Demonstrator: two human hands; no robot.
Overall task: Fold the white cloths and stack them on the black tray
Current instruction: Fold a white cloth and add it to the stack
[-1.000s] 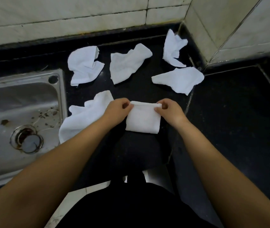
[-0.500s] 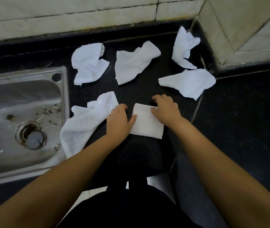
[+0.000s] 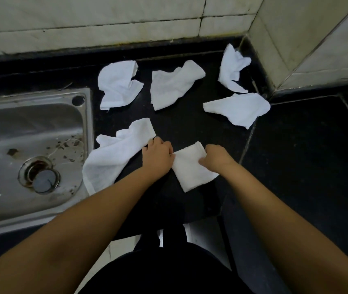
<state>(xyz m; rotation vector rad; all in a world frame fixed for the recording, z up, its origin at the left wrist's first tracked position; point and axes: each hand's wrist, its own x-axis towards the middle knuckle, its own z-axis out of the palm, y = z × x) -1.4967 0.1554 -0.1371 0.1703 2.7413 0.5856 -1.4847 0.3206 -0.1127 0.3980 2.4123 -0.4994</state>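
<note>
Folded cloth [image 3: 192, 168] is gripped at its left edge by the left hand [image 3: 158, 155]. Its right edge is pinched by the right hand [image 3: 215, 159]. Five crumpled cloths are spread on the bench [image 3: 190, 128].

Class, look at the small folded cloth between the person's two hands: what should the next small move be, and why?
Probably set the folded cloth flat on the black tray beneath it and let go. Both hands, left and right, grip its edges, it already looks compactly folded, and five crumpled cloths, the nearest beside the left hand, still wait.
</note>
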